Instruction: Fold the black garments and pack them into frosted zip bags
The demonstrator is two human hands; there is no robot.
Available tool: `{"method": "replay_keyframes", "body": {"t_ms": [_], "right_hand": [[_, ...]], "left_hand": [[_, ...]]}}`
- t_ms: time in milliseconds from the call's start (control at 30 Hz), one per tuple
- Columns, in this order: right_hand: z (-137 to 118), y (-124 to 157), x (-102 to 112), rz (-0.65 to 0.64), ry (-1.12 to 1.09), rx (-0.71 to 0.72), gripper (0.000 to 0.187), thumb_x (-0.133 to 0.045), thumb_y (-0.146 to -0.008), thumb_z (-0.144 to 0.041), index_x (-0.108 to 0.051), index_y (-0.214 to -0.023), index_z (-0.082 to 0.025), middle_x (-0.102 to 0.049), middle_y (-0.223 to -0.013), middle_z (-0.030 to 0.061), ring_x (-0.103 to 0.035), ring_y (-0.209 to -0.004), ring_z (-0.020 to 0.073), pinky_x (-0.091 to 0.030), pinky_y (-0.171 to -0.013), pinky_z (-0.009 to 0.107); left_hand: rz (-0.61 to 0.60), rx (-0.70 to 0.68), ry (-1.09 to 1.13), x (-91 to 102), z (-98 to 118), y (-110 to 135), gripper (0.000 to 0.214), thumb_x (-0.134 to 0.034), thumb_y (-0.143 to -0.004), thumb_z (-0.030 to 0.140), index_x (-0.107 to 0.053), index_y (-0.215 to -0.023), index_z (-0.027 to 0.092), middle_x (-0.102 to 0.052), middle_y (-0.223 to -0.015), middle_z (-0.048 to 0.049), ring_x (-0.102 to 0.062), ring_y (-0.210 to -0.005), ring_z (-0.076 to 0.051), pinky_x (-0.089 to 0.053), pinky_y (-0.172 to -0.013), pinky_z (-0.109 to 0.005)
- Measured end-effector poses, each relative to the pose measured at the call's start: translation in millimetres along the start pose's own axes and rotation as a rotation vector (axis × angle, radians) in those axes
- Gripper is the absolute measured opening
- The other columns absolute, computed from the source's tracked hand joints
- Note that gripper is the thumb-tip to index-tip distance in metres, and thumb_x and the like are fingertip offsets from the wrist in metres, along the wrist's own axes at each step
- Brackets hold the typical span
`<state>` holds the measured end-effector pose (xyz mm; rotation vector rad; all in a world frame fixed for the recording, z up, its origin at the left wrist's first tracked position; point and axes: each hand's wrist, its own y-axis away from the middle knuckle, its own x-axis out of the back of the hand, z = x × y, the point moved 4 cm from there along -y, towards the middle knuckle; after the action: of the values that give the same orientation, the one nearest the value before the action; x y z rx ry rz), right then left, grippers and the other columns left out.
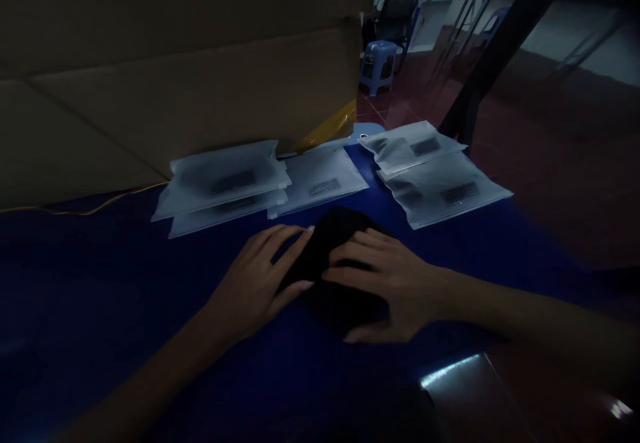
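A small black folded cloth item (334,230) lies on the dark blue table (100,296) in front of me. My left hand (263,276) rests flat on its left side, fingers stretched out. My right hand (383,283) lies over its right side with fingers spread and the thumb reaching under its near edge. Behind the cloth lie frosted plastic bags: a stack on the left (225,183), a flat empty-looking one in the middle (320,180), and two more with dark contents on the right (440,186).
A large cardboard box (175,76) stands at the back left of the table, with a yellow strap (330,126) at its corner. A dark slanted post (500,36) rises at the right. A blue stool (377,63) and an office chair stand on the red floor beyond.
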<state>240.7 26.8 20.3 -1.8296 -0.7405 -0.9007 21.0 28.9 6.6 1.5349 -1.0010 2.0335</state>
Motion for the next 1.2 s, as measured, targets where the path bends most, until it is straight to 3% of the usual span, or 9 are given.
{"method": "replay_keyframes", "body": {"t_ms": [67, 167, 300, 467, 633, 733, 833, 1000, 1200], "right_hand": [[-1.9, 0.5, -6.8, -0.078, -0.023, -0.039, 0.041, -0.071, -0.089, -0.039, -0.064, -0.120, -0.014, -0.068, -0.119, 0.0122, -0.062, -0.098, 0.0232, -0.052, -0.081, 0.039], [7.4, 0.2, -4.2, -0.022, -0.207, -0.200, 0.023, -0.062, -0.090, -0.014, -0.063, -0.113, -0.016, -0.069, -0.109, 0.0072, -0.065, -0.092, 0.0176, -0.053, -0.078, 0.031], [26.1, 0.4, 6.8, 0.134, -0.469, -0.458, 0.020, -0.058, -0.093, -0.011, -0.059, -0.110, -0.020, -0.069, -0.098, 0.0006, -0.067, -0.084, 0.0138, -0.052, -0.074, 0.027], [38.0, 6.1, 12.9, 0.284, -0.492, -0.611, 0.029, -0.051, -0.095, -0.013, -0.053, -0.123, -0.024, -0.069, -0.104, 0.0024, -0.068, -0.089, 0.0175, -0.055, -0.074, 0.031], [41.5, 12.0, 32.3, 0.357, -0.016, -0.623, 0.048, -0.044, -0.090, -0.009, -0.044, -0.136, -0.024, -0.061, -0.082, -0.0009, -0.056, -0.057, 0.0153, -0.045, -0.055, 0.031], [46.5, 11.6, 42.9, 0.262, 0.237, -0.656, 0.044, -0.045, -0.091, -0.014, -0.046, -0.134, -0.020, -0.063, -0.080, 0.0002, -0.054, -0.054, 0.0158, -0.039, -0.053, 0.032], [54.9, 11.9, 47.3, 0.180, 0.311, -0.741, 0.030, -0.042, -0.101, -0.031, -0.051, -0.126, -0.018, -0.066, -0.078, 0.0028, -0.058, -0.058, 0.0186, -0.038, -0.056, 0.033], [65.4, 14.3, 43.0, 0.066, 0.432, -0.836, 0.052, -0.044, -0.100, -0.064, -0.059, -0.113, -0.016, -0.067, -0.079, 0.0080, -0.060, -0.062, 0.0228, -0.040, -0.055, 0.034], [75.7, 20.7, 42.3, -0.051, 0.756, -0.780, 0.029, -0.055, -0.097, -0.041, -0.070, -0.098, -0.016, -0.069, -0.103, 0.0166, -0.063, -0.104, 0.0379, -0.050, -0.087, 0.053]], "left_hand": [[0.034, -0.031, 0.007, 5.2, 2.5, -0.1, 0.067, -0.040, -0.109, 0.049, -0.018, -0.167, 0.023, -0.051, -0.146, -0.0176, -0.050, -0.133, -0.034, -0.049, -0.107, -0.053], [0.126, -0.152, 0.028, 16.8, 13.6, 0.9, 0.064, -0.045, -0.108, 0.042, -0.024, -0.165, 0.022, -0.053, -0.140, -0.0168, -0.052, -0.129, -0.032, -0.049, -0.106, -0.049], [0.095, -0.341, 0.028, 20.7, 29.6, 2.7, 0.059, -0.056, -0.103, 0.046, -0.045, -0.157, 0.024, -0.052, -0.148, -0.0154, -0.050, -0.133, -0.033, -0.045, -0.111, -0.051], [-0.031, -0.377, 0.022, 15.4, 28.9, 0.6, 0.060, -0.051, -0.101, 0.064, -0.056, -0.148, 0.027, -0.048, -0.161, -0.0082, -0.036, -0.148, -0.038, -0.032, -0.121, -0.060], [-0.161, -0.378, 0.156, 18.1, 16.0, -1.2, 0.056, -0.044, -0.104, 0.062, -0.059, -0.143, 0.025, -0.062, -0.148, -0.0081, -0.052, -0.139, -0.031, -0.041, -0.117, -0.053], [-0.103, -0.311, 0.170, 24.8, 3.3, -1.2, 0.048, -0.039, -0.108, 0.058, -0.067, -0.130, 0.025, -0.073, -0.131, -0.0061, -0.064, -0.126, -0.027, -0.047, -0.110, -0.049], [-0.004, -0.171, 0.077, 29.2, -13.2, -0.1, 0.038, -0.045, -0.108, 0.049, -0.073, -0.104, 0.024, -0.078, -0.112, -0.0038, -0.072, -0.107, -0.024, -0.053, -0.101, -0.047], [0.047, 0.040, -0.200, 28.7, -39.4, 4.2, 0.032, -0.056, -0.102, 0.047, -0.068, -0.088, 0.022, -0.074, -0.093, -0.0053, -0.070, -0.089, -0.025, -0.057, -0.078, -0.043], [-0.008, 0.113, -0.324, 32.0, -47.8, 7.4, 0.023, -0.056, -0.102, 0.042, -0.070, -0.108, 0.025, -0.071, -0.116, -0.0085, -0.065, -0.111, -0.033, -0.056, -0.083, -0.045]]}}
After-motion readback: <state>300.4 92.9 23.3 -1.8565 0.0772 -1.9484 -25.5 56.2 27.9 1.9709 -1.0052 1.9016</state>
